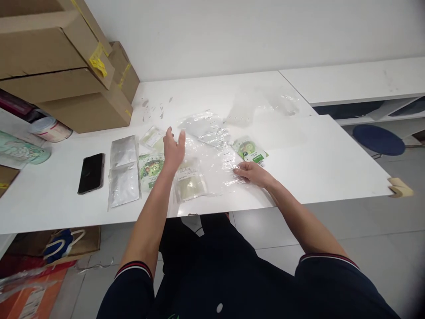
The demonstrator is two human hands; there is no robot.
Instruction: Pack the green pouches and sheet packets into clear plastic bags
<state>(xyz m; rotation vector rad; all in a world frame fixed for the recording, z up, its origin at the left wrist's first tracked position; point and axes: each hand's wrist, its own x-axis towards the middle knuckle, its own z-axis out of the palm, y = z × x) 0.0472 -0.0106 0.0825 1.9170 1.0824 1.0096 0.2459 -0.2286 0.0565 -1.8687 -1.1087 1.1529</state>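
**Two hands over a clear plastic sheet near the table's front edge**

The left hand (pixel 173 148) is lifted above the table (pixel 332 164), fingers spread wide and holding nothing; it hovers over the left part of a clear plastic sheet (pixel 212 150) that lies spread near the middle of the front edge; the right hand (pixel 254 173) rests on the sheet's right border, fingers narrow and flat, pressing the plastic down, though whether they pinch it I cannot tell. A pale packet (pixel 189 179) lies under the sheet close to the front edge; a green-printed packet (pixel 249 149) sits just beyond the right hand; another green packet (pixel 151 168) lies just left of the left wrist. Two silver pouches (pixel 124 170) lie side by side further left; a black phone (pixel 91 173) lies beside them, toward the left end. Cardboard boxes (pixel 66 66) are stacked at the back left corner; more crumpled clear plastic (pixel 262 106) lies toward the back edge.
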